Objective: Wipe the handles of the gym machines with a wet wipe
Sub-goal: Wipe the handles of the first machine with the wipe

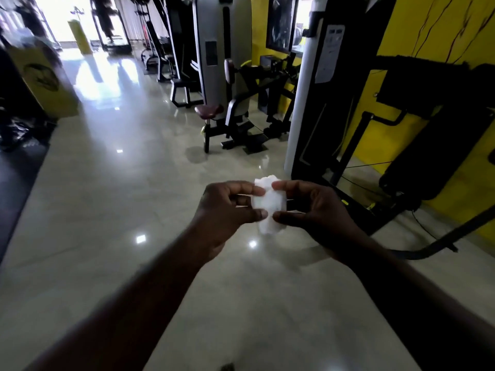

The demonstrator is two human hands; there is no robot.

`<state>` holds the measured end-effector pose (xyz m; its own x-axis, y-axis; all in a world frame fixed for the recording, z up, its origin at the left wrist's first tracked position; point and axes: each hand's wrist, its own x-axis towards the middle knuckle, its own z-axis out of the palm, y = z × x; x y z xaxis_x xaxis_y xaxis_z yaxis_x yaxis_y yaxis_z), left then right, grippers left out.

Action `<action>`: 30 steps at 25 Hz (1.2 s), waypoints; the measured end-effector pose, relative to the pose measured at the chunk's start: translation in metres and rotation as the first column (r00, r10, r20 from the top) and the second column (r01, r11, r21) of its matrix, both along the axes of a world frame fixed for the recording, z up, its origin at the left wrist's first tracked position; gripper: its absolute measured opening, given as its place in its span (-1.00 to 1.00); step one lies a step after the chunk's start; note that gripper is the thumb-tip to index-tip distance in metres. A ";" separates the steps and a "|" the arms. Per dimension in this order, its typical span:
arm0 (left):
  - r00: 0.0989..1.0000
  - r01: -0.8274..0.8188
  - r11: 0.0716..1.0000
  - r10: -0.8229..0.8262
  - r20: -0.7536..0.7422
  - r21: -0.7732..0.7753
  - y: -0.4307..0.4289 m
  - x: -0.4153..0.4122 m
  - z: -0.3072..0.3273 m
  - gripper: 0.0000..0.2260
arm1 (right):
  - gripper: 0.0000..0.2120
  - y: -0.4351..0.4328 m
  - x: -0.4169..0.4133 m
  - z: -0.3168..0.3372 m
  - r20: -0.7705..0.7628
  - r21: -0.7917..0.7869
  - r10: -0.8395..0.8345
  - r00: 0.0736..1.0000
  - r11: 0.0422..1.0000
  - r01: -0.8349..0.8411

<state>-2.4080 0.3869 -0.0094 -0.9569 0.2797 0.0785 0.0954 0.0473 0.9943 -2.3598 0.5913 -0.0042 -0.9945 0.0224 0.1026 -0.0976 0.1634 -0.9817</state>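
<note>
While both hands, left hand and right hand, pinch a crumpled white wipe between them above the glossy floor, a black machine stands just right against the yellow wall, a seat machine farther ahead.

Single view, head-worn, wide-angle: looks forward and down from head height along both forearms, which enter at the near edge and meet mid-frame, left hand and right hand close to the lens. Faces down a glossy tiled floor toward the bright far end. Gym machines line the right side, from near to far.
</note>
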 end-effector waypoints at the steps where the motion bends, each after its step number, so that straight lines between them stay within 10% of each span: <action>1: 0.999 0.006 0.999 -0.007 -0.041 -0.036 0.004 -0.035 0.000 -0.61 | -0.45 0.004 -0.030 0.001 -0.002 0.034 -0.016 1.000 0.999 0.016; 9: 0.952 0.253 0.942 -0.283 -0.117 -0.222 0.134 -0.308 0.012 -0.65 | -0.36 0.109 -0.247 0.002 -0.017 0.169 -0.326 0.945 0.931 0.324; 16: 0.888 0.457 0.878 -0.458 0.026 -0.145 0.292 -0.505 -0.022 -0.53 | -0.43 0.259 -0.439 -0.071 0.302 -0.509 -0.298 0.906 0.753 0.417; 22: 0.844 0.470 0.882 -0.444 0.300 -0.018 0.405 -0.645 -0.040 -0.56 | -0.62 0.351 -0.580 -0.074 0.195 -0.373 -0.516 0.834 0.748 0.549; 30: 0.713 0.693 0.717 -0.664 0.224 -0.078 0.570 -0.812 -0.057 -0.86 | -0.41 0.474 -0.715 -0.076 0.128 -0.173 -0.726 0.676 0.655 0.736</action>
<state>-3.2205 0.9570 -0.0660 -0.4972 0.8527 -0.1603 -0.0078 0.1804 0.9836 -3.0744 1.0656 -0.0804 -0.6513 0.7582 -0.0308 0.0129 -0.0296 -0.9995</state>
